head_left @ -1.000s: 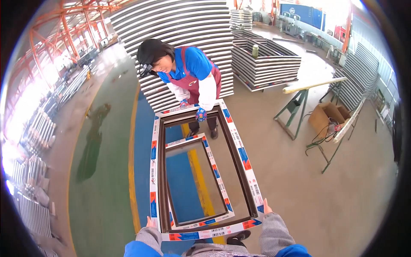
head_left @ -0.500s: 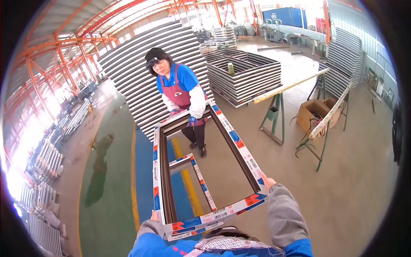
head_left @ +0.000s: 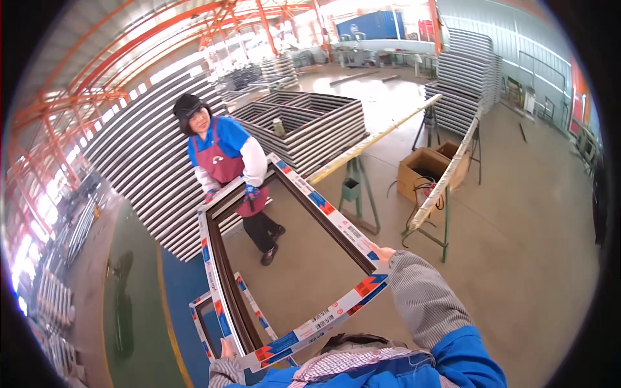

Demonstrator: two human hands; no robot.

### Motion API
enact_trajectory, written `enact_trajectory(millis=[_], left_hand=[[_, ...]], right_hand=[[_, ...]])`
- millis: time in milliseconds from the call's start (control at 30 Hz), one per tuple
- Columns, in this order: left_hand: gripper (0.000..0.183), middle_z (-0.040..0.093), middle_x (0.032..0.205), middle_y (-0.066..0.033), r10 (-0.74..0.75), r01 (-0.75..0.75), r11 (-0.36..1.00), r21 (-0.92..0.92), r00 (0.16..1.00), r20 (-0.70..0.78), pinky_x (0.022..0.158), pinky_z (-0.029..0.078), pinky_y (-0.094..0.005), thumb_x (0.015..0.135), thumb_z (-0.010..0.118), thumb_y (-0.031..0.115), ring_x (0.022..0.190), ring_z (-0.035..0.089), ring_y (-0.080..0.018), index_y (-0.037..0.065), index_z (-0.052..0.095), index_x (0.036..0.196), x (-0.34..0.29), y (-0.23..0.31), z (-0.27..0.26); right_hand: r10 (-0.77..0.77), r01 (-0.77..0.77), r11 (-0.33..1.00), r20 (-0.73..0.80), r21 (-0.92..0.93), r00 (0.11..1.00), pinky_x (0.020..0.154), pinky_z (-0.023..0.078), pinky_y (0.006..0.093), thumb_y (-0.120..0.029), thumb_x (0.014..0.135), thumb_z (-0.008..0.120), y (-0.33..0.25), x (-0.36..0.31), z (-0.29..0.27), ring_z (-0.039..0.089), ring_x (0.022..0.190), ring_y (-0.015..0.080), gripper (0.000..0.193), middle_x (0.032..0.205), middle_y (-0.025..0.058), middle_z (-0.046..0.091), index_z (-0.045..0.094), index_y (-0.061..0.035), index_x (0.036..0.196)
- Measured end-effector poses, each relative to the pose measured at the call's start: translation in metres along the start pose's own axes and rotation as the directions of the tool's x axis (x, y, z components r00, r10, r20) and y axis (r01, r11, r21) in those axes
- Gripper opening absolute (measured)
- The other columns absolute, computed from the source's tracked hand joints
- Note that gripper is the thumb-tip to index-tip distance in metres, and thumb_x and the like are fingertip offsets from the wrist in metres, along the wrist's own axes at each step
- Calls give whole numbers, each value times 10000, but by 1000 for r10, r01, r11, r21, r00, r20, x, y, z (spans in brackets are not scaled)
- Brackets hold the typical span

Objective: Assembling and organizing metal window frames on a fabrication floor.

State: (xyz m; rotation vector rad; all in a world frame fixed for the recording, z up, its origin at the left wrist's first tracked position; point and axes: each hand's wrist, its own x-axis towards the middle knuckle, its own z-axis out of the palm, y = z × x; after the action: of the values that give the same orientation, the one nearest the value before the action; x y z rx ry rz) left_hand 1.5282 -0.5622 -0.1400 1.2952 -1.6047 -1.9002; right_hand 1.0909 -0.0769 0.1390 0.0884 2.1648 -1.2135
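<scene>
A rectangular window frame (head_left: 343, 226), dark brown inside with white, red and blue protective film on its outer faces, is held in the air in front of me. My right hand (head_left: 383, 254) grips its near right corner. On the near left side my left hand (head_left: 226, 349) is closed on the edge, its fingers mostly hidden behind the frame. A co-worker (head_left: 223, 161) in a blue shirt and red apron holds the far end with patterned gloves. Below, partly covered by the held piece, is a second film-wrapped frame (head_left: 199, 317).
Tall stacked frames (head_left: 152, 155) rise behind the co-worker, with another stack (head_left: 330, 129) beside them. To the right stand trestles with padded bars (head_left: 446, 171) and a cardboard box (head_left: 417, 171) holding cables. Yellow floor lines (head_left: 169, 323) run at the left.
My view has turned to the right, so the surroundings sit further left. The co-worker and I still hold the window frame. The lower frame now shows beyond its left side.
</scene>
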Motion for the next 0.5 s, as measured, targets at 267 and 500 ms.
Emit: enact_trajectory(millis=[267, 500], left_hand=[[699, 420, 1304, -79, 277, -277, 960, 26, 942, -188, 1005, 305, -336, 907, 246, 578, 1195, 395, -223, 23, 364, 1315, 0, -28, -34], [802, 331, 1388, -99, -19, 21, 997, -69, 999, 38, 1040, 231, -456, 835, 284, 682, 1287, 275, -237, 84, 293, 1370, -123, 95, 131]], right_hand=[[-194, 178, 978, 165, 107, 967, 911, 390, 326, -589, 859, 389, -14, 23, 22, 500, 1074, 170, 684, 1208, 101, 518, 465, -37, 1256], [-471, 394, 878, 343, 273, 812, 987, 328, 303, -493, 923, 340, 54, 133, -60, 429, 1169, 169, 612, 1298, 95, 448, 362, -44, 1339]])
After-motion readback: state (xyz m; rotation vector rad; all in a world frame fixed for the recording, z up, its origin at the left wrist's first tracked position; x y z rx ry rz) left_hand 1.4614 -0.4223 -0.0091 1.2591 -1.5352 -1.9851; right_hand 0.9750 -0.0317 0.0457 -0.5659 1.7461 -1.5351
